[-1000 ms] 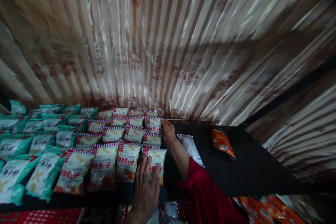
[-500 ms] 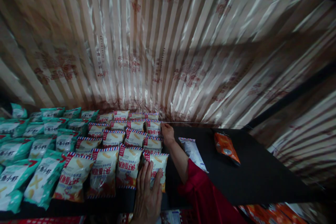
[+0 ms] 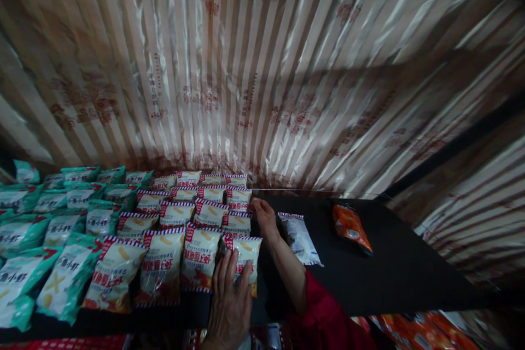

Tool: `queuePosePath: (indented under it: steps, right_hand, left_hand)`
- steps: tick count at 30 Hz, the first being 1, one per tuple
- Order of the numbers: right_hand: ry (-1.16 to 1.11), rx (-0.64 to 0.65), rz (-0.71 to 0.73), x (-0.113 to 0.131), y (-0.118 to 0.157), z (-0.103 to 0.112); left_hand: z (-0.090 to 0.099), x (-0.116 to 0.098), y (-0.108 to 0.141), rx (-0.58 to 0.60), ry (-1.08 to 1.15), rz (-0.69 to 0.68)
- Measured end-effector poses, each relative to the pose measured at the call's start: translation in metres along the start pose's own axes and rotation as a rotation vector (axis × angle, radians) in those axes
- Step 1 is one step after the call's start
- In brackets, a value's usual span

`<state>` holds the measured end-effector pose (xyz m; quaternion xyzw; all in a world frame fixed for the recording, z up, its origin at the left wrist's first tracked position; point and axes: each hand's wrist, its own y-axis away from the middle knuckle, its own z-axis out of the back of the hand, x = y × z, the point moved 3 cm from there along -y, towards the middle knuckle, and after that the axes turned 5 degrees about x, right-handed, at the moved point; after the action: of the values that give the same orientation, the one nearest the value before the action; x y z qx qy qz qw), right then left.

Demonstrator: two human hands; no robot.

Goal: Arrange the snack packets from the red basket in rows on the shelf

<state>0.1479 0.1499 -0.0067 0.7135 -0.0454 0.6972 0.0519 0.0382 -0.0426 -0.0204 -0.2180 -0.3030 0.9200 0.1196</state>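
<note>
My left hand (image 3: 230,301) lies with its fingers stretched out over the front-right snack bag (image 3: 248,251), a cream and red bag with a striped top edge. Farther back, my right hand (image 3: 264,215) is at the right side of the cream bags, its fingers loosely bent and holding nothing that I can see. Its fingertips are close to the right edge of a back-row snack bag (image 3: 238,198); whether they touch it is unclear. More of these cream bags (image 3: 161,265) stand in rows to the left, leaning back.
Rows of teal snack bags (image 3: 61,279) fill the left of the black shelf (image 3: 394,262). A white-silver packet (image 3: 301,238) and an orange packet (image 3: 351,228) lie on the right. Striped sheeting (image 3: 229,65) hangs behind; more orange packets (image 3: 426,331) show below the shelf edge.
My right hand has drawn slightly toward me, from the back-row bag's side. My left hand stays on the front-right bag. The view has shifted a little.
</note>
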Motion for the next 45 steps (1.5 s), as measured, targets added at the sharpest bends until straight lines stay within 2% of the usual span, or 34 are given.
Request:
queuePosePath:
  steps: [5, 9, 16, 23, 27, 33, 39, 45]
  right_hand:
    - [-0.021, 0.183, -0.077, 0.004, 0.036, 0.009]
    - [-0.025, 0.160, -0.110, 0.000, 0.046, 0.012]
    - [-0.191, 0.133, -0.144, -0.003, 0.044, 0.010]
    - [-0.290, 0.068, -0.132, 0.009, 0.042, 0.006]
    - [-0.234, 0.064, -0.103, 0.013, 0.037, 0.005]
    - [-0.167, 0.020, 0.039, 0.014, 0.031, 0.006]
    - [-0.196, 0.032, -0.023, 0.008, 0.032, 0.003]
    - [-0.235, 0.047, -0.047, 0.006, 0.029, 0.010]
  left_hand:
    - [0.000, 0.000, 0.000, 0.008, 0.023, 0.011]
    - [0.000, 0.000, 0.000, 0.015, 0.025, 0.001]
    - [-0.001, 0.001, 0.001, 0.015, 0.044, 0.012]
    - [-0.002, 0.001, 0.001, 0.022, 0.038, 0.021]
    - [-0.003, 0.001, 0.001, 0.051, 0.019, 0.034]
    - [-0.003, 0.002, 0.001, 0.059, 0.017, 0.031]
    - [-0.001, 0.002, 0.000, 0.041, 0.049, 0.048]
    - [-0.001, 0.002, 0.000, 0.024, 0.062, 0.060]
